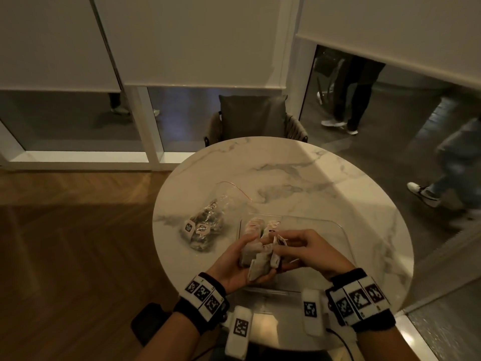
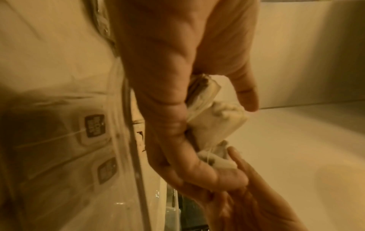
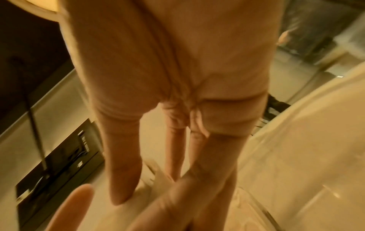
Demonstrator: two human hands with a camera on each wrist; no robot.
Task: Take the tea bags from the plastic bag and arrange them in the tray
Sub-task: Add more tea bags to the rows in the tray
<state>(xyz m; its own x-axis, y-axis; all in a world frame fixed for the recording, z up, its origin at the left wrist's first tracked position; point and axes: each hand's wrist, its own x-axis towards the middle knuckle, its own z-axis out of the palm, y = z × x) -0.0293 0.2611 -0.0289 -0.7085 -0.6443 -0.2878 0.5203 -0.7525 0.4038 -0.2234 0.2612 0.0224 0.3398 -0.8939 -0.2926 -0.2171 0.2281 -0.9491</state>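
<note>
Over the near left part of the clear tray [image 1: 328, 223], both hands hold one bundle of pale tea bags [image 1: 260, 259]. My left hand [image 1: 248, 255] cups the bundle from the left, and in the left wrist view its fingers [image 2: 169, 118] curl round the tea bags [image 2: 214, 123]. My right hand [image 1: 282, 244] pinches the top of the bundle from the right; its fingertips [image 2: 235, 157] touch a tea bag there. A few tea bags [image 1: 256, 225] lie in the tray's far left corner. The plastic bag [image 1: 205, 225], with more tea bags inside, lies left of the tray.
The round marble table [image 1: 286, 170] carries only the bag and the tray. A chair with a grey cushion [image 1: 252, 118] stands at its far side. People's legs [image 1: 350, 100] show behind glass at the right. Wooden floor lies to the left.
</note>
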